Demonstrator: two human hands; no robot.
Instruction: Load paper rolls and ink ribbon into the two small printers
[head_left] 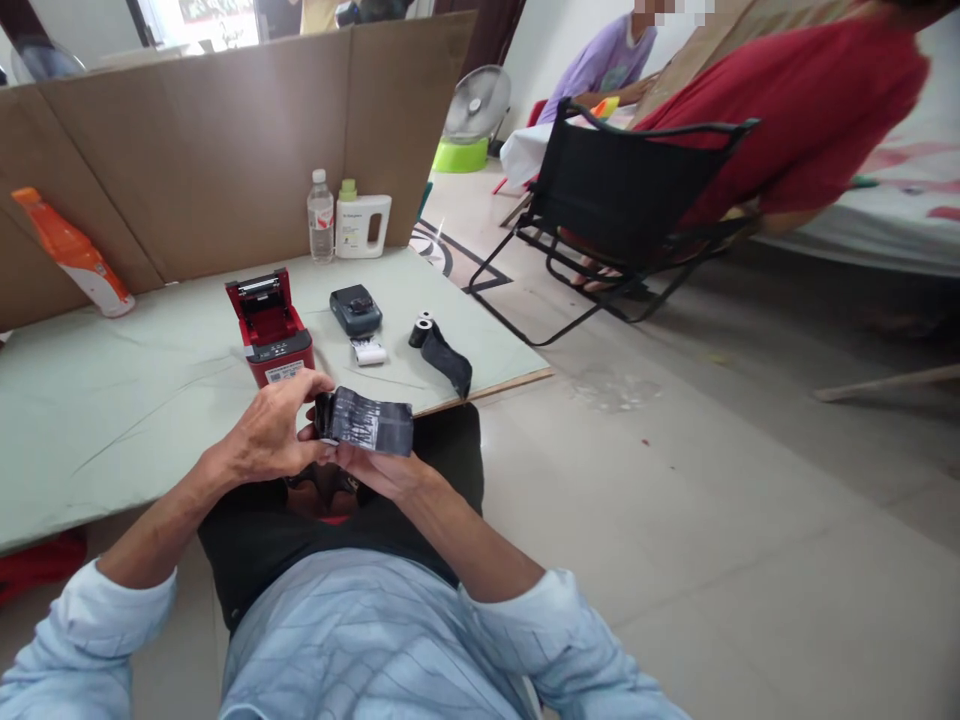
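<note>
Above my lap, at the table's front edge, my left hand (281, 425) grips the left end of a roll of black paper (373, 422). Its thumb and fingers close around the rolled part. My right hand (379, 470) supports the same roll from below, its fingers mostly hidden under it. A loose dark strip with pale glossy marks hangs out to the right. Just beyond my left hand stands a red label printer (274, 335) with its lid up. Farther right lie a dark grey portable printer (355, 310), a small white paper roll (369, 352) and another black paper roll (442, 350), partly unrolled.
A cardboard screen (225, 150) stands along the back of the table (150, 400). Before it are an orange bottle (75, 255), a water bottle (320, 220) and a white jug (362, 225). On the right, a person in red (810, 110) sits in a black folding chair (615, 185).
</note>
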